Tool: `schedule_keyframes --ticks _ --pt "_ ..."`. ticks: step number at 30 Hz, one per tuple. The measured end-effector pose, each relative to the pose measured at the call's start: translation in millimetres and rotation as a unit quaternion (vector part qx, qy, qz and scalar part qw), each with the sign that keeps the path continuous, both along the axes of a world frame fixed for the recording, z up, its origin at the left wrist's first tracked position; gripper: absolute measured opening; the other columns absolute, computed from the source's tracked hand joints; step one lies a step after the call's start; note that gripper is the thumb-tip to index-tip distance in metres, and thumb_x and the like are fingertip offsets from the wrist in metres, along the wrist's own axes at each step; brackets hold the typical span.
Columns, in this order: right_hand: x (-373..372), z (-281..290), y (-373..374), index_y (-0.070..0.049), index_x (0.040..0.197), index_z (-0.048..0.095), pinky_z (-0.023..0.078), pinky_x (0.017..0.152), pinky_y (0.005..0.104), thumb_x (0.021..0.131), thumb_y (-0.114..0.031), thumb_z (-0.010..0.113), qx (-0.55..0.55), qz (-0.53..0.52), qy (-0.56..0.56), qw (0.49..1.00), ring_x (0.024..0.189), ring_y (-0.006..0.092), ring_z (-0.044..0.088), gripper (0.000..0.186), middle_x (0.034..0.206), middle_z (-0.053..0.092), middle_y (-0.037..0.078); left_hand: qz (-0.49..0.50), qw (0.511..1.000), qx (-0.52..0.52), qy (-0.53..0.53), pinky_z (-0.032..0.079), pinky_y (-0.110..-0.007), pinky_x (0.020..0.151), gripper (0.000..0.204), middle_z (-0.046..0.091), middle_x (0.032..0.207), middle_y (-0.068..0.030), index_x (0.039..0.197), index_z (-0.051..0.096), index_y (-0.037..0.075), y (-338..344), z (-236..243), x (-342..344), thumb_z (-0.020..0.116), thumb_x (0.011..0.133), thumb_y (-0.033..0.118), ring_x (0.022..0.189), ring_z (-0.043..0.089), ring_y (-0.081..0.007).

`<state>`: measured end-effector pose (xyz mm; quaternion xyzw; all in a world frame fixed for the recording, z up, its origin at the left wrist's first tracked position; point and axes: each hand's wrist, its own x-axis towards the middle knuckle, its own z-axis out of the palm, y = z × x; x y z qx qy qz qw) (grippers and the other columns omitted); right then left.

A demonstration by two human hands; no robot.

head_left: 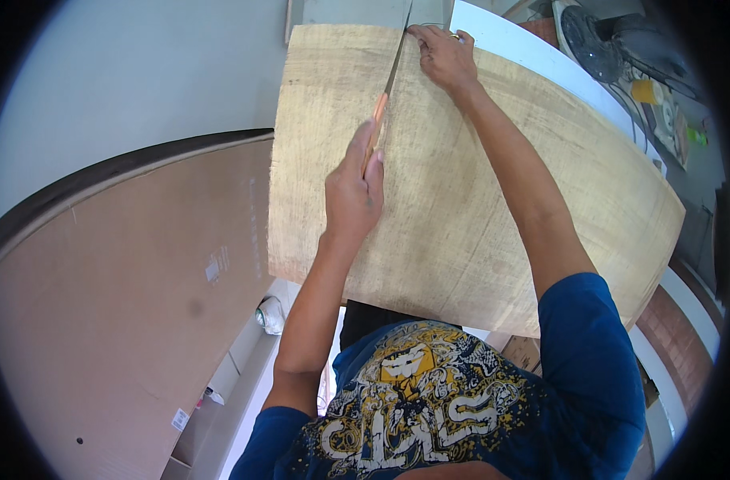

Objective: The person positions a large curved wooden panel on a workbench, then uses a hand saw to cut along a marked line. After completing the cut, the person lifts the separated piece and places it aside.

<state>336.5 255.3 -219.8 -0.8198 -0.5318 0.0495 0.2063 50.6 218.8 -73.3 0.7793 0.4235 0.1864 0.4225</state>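
A pale plywood board (493, 184) lies in front of me. My left hand (353, 180) is wrapped round the orange handle (378, 112) of a long, thin blade (393, 68), apparently a saw, which runs up across the board and past its far edge. At that edge my right hand (443, 58), with a ring on one finger, rests bent-fingered on the board, its fingertips against it just right of the blade. Part of the blade's handle is hidden by my left hand.
A large brown cardboard sheet (125, 296) fills the left side below a pale wall (117, 72). A white strip (509, 48) runs behind the board. At the upper right are a black fan (581, 36), a yellow cylindrical object (646, 91) and cables. A white bundle (270, 316) sits below.
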Motion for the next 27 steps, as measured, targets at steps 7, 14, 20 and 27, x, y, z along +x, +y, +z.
schedule_keyframes --ticks 7,14,20,27 --pt "-2.4 2.1 0.3 -0.028 0.137 0.061 0.026 0.116 0.0552 0.1 -0.017 0.048 -0.013 -0.007 -0.004 1.0 0.117 0.0225 0.064 0.04 0.125 0.068 -0.001 -0.004 1.0 0.004 -0.012 0.052 -0.03 0.066 0.045 0.071 0.088 -0.0139 0.149 0.05 0.005 6.1 -12.7 5.4 0.056 0.105 0.011 0.068 0.062 -0.0133" --pt "-2.5 -1.1 -0.4 -0.028 0.137 0.061 0.025 0.116 0.0548 0.102 -0.018 0.046 -0.001 -0.002 -0.014 1.0 0.119 0.0225 0.063 0.039 0.128 0.067 -0.001 -0.014 0.999 -0.013 0.042 0.055 -0.032 0.071 0.045 0.072 0.112 -0.0222 0.149 0.05 0.004 4.3 4.0 3.2 0.056 0.104 0.008 0.077 0.07 -0.0205" --pt "0.6 -3.2 0.6 -0.029 0.137 0.061 0.025 0.117 0.0549 0.102 -0.018 0.045 -0.013 -0.009 -0.012 1.0 0.121 0.022 0.062 0.04 0.129 0.066 -0.002 -0.033 0.998 0.048 0.038 0.056 -0.034 0.074 0.047 0.071 0.115 -0.0241 0.149 0.05 0.006 -24.2 19.8 -35.6 0.057 0.102 0.006 0.081 0.073 -0.0246" --pt "-1.7 -3.2 -2.3 -0.029 0.137 0.061 0.025 0.117 0.0553 0.102 -0.017 0.045 -0.012 -0.013 0.006 1.0 0.121 0.0217 0.062 0.04 0.128 0.067 -0.002 -0.023 0.999 0.03 0.011 0.057 -0.039 0.073 0.049 0.072 0.111 -0.025 0.149 0.05 0.006 -9.4 9.0 -16.6 0.058 0.101 0.004 0.085 0.074 -0.0362"
